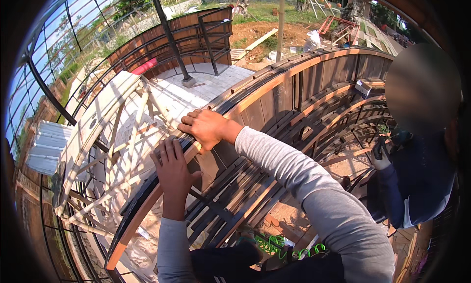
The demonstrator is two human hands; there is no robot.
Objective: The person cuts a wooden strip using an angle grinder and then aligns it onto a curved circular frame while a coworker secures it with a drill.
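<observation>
A curved wooden rail [274,83] with a black top edge sweeps from the lower left to the far right. It tops a bowed wall of dark planks. My right hand [208,128] is closed over the rail near its middle, fingers curled across the top and thumb down on the near side. Just left of it and nearer me, my left hand [171,163] lies on the same rail, fingers stretched over the black edge and thumb spread to the right. The rail's surface directly beneath both palms is hidden.
At right a co-worker in dark clothes [417,170] wears a dark glove. A pale curved timber frame [105,131] stands left of the rail. Black metal bars and a green coiled hose [274,244] lie below me. A dark post [169,35] rises beyond, before another curved plank wall [147,50].
</observation>
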